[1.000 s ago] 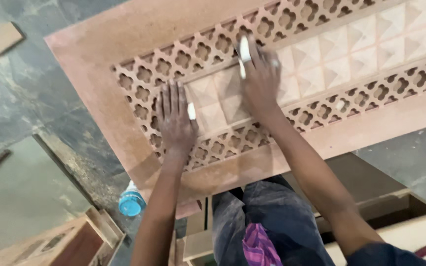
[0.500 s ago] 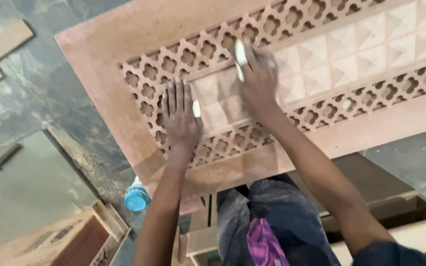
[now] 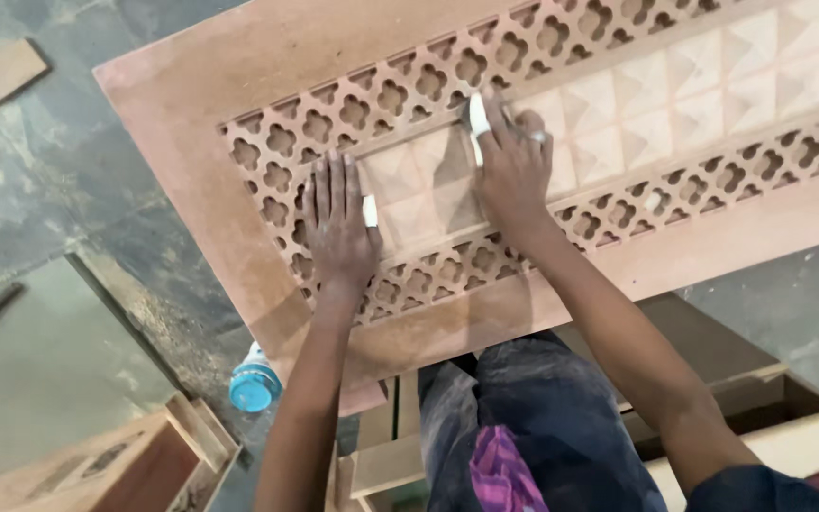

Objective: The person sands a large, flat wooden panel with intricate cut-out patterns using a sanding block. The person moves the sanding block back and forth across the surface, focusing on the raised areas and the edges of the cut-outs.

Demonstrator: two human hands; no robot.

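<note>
Both hands are sitting almost where they were a moment ago, only the view having drifted a little; the left hand (image 3: 338, 232) is lying flat and open on the carved wooden panel (image 3: 239, 66), fingers spread over its pierced lattice, holding nothing; the right hand (image 3: 514, 171) is pressing a small white piece (image 3: 477, 121) (what it is I cannot tell) against the raised pyramid section; a blue-capped bottle (image 3: 255, 381) is standing on the floor below.
</note>
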